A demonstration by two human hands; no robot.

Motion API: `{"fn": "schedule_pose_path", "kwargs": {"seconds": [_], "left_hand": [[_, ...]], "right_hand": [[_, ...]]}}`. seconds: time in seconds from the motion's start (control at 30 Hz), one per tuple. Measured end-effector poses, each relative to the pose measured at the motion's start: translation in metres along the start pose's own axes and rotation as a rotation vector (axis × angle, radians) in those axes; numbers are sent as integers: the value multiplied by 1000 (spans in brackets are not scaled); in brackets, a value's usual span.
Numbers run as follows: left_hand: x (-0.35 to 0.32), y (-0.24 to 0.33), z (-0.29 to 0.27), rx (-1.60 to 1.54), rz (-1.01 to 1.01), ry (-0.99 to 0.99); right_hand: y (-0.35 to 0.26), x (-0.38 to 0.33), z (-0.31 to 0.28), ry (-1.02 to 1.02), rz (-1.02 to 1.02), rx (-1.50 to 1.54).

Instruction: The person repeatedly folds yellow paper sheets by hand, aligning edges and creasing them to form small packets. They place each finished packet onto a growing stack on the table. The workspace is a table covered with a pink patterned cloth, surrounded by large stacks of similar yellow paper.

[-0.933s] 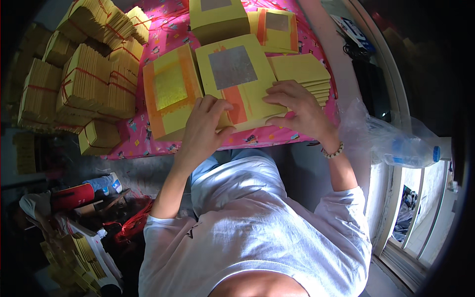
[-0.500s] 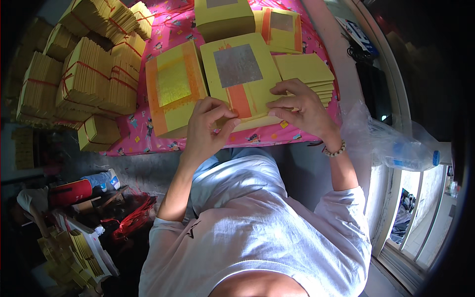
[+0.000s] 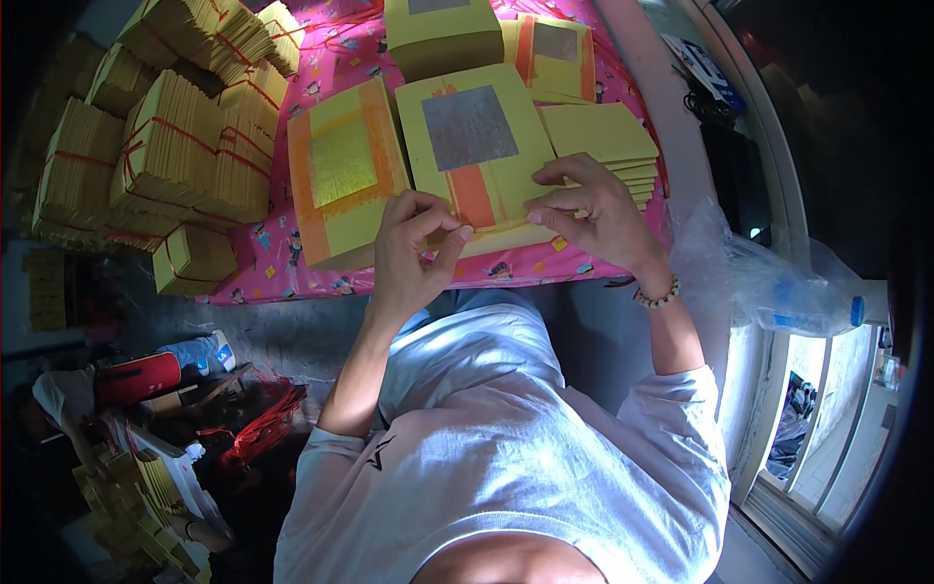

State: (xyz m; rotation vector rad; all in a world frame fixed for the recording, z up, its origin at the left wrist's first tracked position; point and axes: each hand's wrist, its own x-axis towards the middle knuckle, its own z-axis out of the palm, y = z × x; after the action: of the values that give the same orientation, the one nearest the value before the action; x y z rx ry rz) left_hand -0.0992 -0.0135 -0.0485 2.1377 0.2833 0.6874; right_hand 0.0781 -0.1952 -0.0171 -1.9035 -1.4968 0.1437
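Note:
A thick stack of yellow joss paper (image 3: 530, 146) lies right in front of me, its top sheet bearing a silver foil square (image 3: 471, 127) and an orange strip (image 3: 471, 198). At the near left corner, my left hand (image 3: 416, 243) pinches the sheet's edge between thumb and forefinger. My right hand (image 3: 591, 209), wrist ringed by a beaded bracelet (image 3: 658, 294), grips the same near edge at its right end, fingers bent. Touching on the left is another stack (image 3: 336, 185) with a gold foil square and orange borders.
Bundles of yellow paper tied with red string (image 3: 170, 141) crowd the table's left side. More yellow stacks (image 3: 443, 44) stand behind and at right (image 3: 598, 136). A pink patterned cloth (image 3: 292, 277) covers the table. A plastic bag with a bottle (image 3: 803, 304) hangs at right; another person's hand (image 3: 195, 530) shows lower left.
My left hand and forearm have shifted slightly to the right, still pinching the edge. My right hand has barely moved. At lower left, the other person's hand has come into view over the papers.

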Motion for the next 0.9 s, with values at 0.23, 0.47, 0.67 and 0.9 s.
{"fn": "schedule_pose_path", "kwargs": {"seconds": [0.23,0.47,0.67,0.9], "left_hand": [[0,2,1,-7,-4,12],[2,4,-2,65,28,-34],[22,26,-11,308,217,-193],[44,23,-3,420,285,-101]], "right_hand": [[0,-1,2,4,10,-16],[-3,4,3,119,-168,-127],[-8,18,2,186,-290,-279],[-19,33,-6,370,-167,-103]]}}
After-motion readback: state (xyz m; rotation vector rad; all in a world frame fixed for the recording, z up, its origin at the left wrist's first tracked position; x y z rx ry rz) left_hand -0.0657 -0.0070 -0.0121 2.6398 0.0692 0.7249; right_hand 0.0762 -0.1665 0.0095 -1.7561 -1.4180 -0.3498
